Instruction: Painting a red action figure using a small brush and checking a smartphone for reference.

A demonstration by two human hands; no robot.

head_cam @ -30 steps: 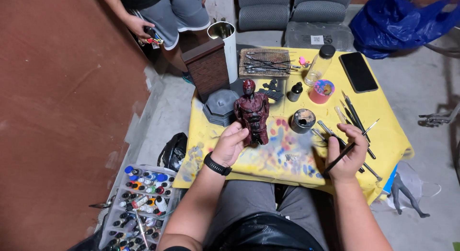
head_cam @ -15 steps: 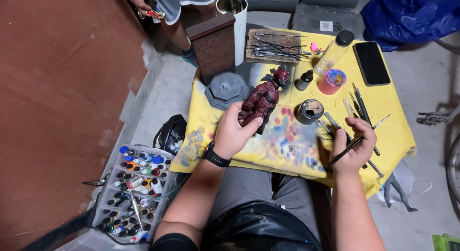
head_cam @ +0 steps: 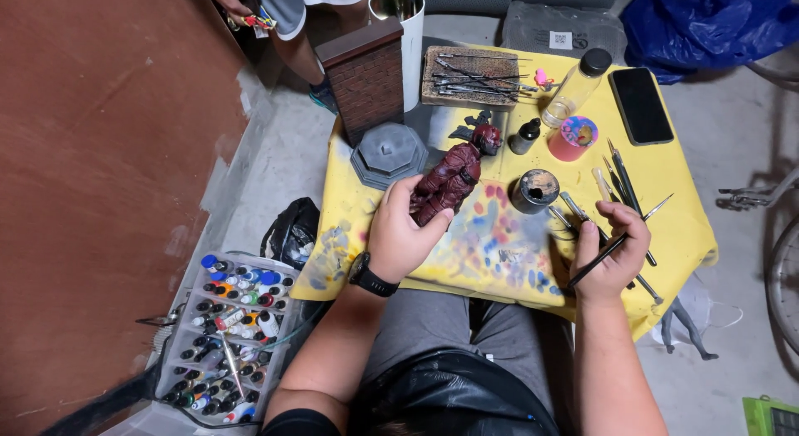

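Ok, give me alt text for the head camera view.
A seated person's left hand grips a dark red figurine tilted over a paint-stained yellow table, while the right hand holds a thin black paintbrush.

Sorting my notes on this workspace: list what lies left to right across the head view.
Paint tray → left hand → figure → paint pot → right hand holding a brush → grey figurine on the floor.
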